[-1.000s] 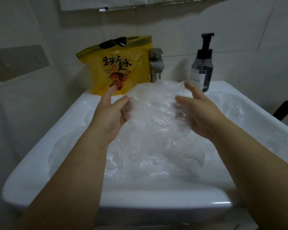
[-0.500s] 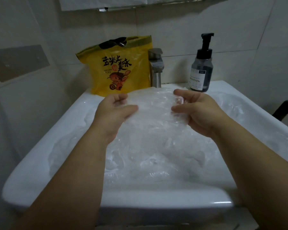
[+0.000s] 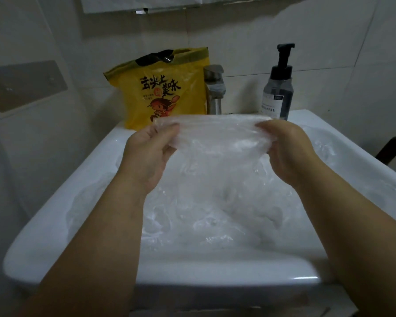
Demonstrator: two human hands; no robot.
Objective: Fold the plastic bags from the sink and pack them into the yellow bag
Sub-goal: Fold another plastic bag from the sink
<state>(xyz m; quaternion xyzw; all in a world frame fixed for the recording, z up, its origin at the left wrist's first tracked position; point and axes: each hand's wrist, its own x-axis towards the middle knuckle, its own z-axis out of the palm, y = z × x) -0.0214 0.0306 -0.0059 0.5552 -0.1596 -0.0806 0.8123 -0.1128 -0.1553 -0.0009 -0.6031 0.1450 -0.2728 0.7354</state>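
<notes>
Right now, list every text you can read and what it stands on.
"舌尖上美味": big black characters on the yellow bag.
Small line and round seal by them: too small to read.
Bottle label: blurred, unreadable.
Clear bag: no print seen.

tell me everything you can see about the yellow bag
The yellow bag is crinkly, glossy plastic printed with black characters and a cartoon figure. It stands upright on the back ledge of the sink, just left of the tap. Its rumpled top gapes, showing something black. The clear bag held in front hides its lower edge.
</notes>
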